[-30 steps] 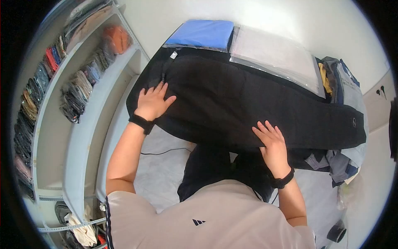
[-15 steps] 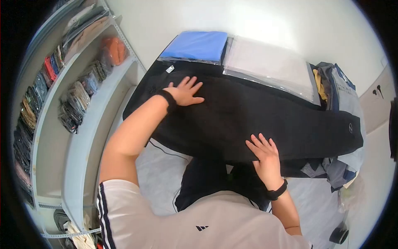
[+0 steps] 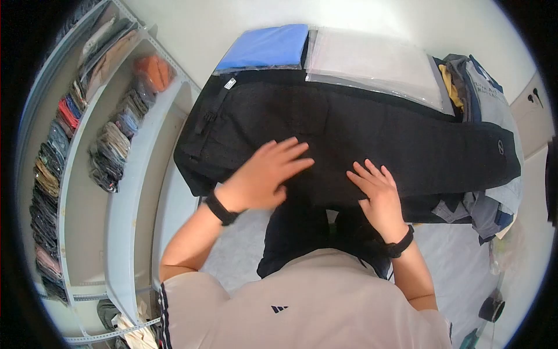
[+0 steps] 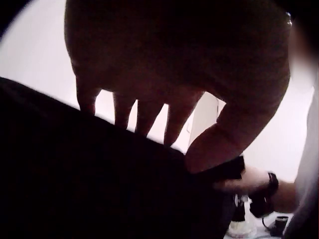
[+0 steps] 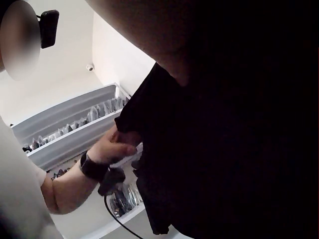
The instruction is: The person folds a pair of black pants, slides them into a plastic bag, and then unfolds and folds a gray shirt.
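Garment: I see black trousers (image 3: 349,134) laid flat across the table (image 3: 232,256), waistband end towards the shelves, leg ends reaching the clothes pile on the far right.
Left hand: my left hand (image 3: 264,174) lies on the near edge of the cloth, fingers straight and spread, gripping nothing; the left wrist view shows the fingers extended above the dark fabric.
Right hand: my right hand (image 3: 378,192) rests flat on the near edge just beside the left, fingers splayed, holding nothing.
Step in hand: I judge this as smoothing and flattening the trousers ahead of a fold.
Next move: likely needs both hands to take hold of an edge or leg end; the cloth is limp and will drag if lifted unevenly.
Labels: small white tag (image 3: 230,84) at the waistband, writing too small to read; round logo (image 3: 500,146) near the leg end, unreadable; three-stripe mark (image 3: 279,309) on my shirt.
Surroundings: blue folded garment (image 3: 264,46) and clear plastic bag (image 3: 372,61) beyond the trousers; shelves (image 3: 110,192) with bagged clothes on the left.
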Demonstrator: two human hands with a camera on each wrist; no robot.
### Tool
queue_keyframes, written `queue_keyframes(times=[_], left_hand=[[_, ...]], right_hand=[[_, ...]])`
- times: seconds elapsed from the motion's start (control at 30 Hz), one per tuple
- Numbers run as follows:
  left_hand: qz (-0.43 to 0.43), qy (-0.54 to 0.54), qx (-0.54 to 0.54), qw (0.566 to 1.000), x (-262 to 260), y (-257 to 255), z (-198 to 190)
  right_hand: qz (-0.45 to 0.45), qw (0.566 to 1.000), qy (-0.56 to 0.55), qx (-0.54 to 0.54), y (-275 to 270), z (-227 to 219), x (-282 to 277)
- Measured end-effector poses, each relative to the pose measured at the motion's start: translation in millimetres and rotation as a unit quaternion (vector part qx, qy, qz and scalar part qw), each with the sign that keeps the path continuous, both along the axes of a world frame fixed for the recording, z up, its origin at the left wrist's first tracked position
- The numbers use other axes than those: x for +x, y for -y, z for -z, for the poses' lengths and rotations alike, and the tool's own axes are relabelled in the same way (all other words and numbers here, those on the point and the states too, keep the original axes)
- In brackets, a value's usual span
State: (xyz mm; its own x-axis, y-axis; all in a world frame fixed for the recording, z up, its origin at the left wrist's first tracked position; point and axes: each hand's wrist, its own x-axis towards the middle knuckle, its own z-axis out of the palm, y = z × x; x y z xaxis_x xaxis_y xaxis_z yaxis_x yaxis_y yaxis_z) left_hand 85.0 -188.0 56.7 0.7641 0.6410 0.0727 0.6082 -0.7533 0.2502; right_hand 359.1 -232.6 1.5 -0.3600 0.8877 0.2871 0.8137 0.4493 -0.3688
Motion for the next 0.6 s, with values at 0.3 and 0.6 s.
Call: queue_keyframes(times=[0.3,0.6], left_hand=[[-0.084,0.104,0.146,0.98,7,8,58],[-0.193,0.176,0.086,0.962,0,-9,43]], right_hand=[[0.0,0.999,-0.008,-0.031,-7,-11,5],[0.024,0.98,-0.156,-0.119,-27,-27,41]])
